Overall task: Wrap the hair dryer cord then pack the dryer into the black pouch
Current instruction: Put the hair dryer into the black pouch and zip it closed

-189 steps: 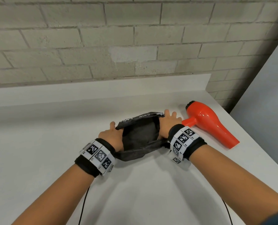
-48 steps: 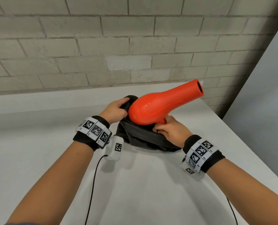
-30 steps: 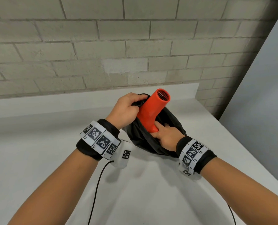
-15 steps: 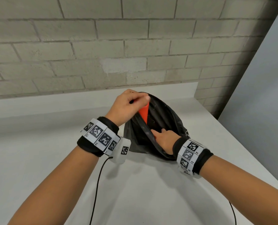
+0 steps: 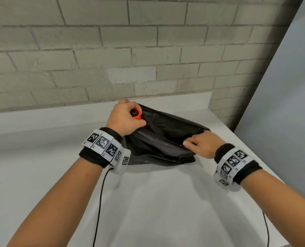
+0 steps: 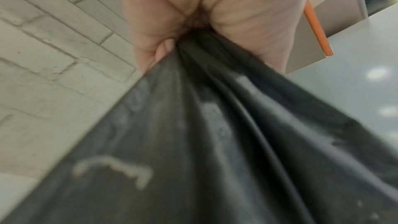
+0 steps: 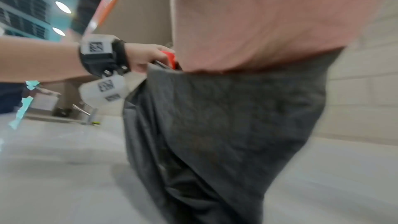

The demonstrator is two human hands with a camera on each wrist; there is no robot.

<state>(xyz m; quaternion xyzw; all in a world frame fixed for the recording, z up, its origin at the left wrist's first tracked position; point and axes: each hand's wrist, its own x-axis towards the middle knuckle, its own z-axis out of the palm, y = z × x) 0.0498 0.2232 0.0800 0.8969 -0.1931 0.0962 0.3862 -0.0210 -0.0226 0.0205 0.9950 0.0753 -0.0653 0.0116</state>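
The black pouch [image 5: 166,138] stands on the white counter [image 5: 148,202], its mouth stretched between both hands. Only the orange hair dryer's round nozzle end [image 5: 135,114] pokes out at the pouch's left corner; the rest is hidden inside. My left hand [image 5: 125,116] grips the pouch's left rim beside that nozzle, fingers curled round the bunched fabric [image 6: 193,54]. My right hand [image 5: 199,144] pinches the right end of the rim. From the right wrist, the pouch [image 7: 226,125] hangs below my palm, with the left hand [image 7: 146,55] and a bit of the orange dryer [image 7: 170,57] behind it. The cord is not visible.
A grey brick wall [image 5: 130,50] rises behind the counter's low white backsplash [image 5: 41,114]. A grey panel [image 5: 290,86] closes off the right side, and the counter's right edge runs just past my right wrist. Thin black cables [image 5: 99,207] trail from both wristbands.
The dryer has sunk into the pouch until only its nozzle shows. My right hand came out of the pouch mouth and took the rim's right end, pulling the opening flatter and wider.
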